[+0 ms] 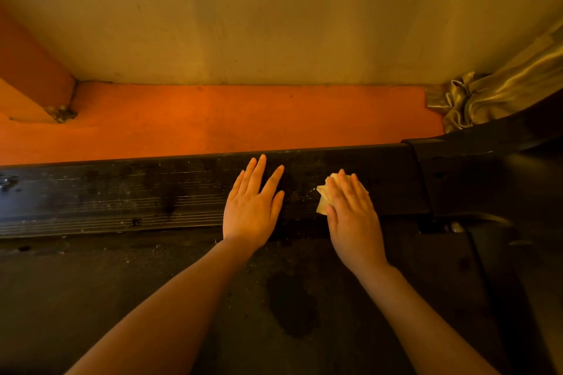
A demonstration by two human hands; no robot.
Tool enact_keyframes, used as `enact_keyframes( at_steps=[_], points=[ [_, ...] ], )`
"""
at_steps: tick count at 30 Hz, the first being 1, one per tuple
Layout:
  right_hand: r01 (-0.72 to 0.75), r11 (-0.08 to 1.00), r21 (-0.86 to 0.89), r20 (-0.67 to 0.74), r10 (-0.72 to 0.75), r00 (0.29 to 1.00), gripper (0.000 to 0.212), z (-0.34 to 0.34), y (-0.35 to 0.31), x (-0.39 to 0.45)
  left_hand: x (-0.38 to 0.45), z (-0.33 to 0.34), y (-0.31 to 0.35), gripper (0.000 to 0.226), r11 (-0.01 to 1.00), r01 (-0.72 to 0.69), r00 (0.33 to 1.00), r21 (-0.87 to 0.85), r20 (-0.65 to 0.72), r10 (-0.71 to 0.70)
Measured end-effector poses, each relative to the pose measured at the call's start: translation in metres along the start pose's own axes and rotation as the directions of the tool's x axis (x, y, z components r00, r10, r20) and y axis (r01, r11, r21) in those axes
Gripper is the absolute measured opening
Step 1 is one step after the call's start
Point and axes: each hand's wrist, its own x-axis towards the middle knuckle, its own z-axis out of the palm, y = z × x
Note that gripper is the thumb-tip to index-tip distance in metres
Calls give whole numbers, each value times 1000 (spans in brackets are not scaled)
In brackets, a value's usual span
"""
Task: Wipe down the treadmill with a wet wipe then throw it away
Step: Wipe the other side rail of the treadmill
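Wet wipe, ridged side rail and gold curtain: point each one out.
wet wipe (pixel 323 192): head view, on the crumpled edge showing left of the right hand's fingers.
ridged side rail (pixel 122 195): head view, on the grooved top surface, left of both hands.
gold curtain (pixel 487 97): head view, on the bunched folds at the floor.

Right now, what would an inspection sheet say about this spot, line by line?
Surface: black ribbed side rail of the treadmill, dusty and speckled.
Job's things: crumpled wet wipe lying on the rail.
Clutter: dark stain on the belt.
Hands: left hand flat on the rail; right hand pressing the wipe with straight fingers.
Cables: nothing seen.
Surroundings: orange floor, pale wall, shiny curtain at right.
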Motion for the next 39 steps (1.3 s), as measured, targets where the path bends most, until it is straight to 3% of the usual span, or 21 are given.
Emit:
enact_keyframes(
  at_steps=[11,26,39],
  points=[
    [44,999,-8,23,-43,999,52,-8,-9,64,0,1,0,56,1000,-8,1000,3,-12,8],
    [36,999,1,8,-36,999,55,7,-11,-2,-1,0,-1,57,1000,-6,1000,8,2,6],
    [83,995,-54,49,-81,996,52,-2,-22,58,-1,-1,-2,57,1000,-22,1000,13,-1,22]
  ],
)
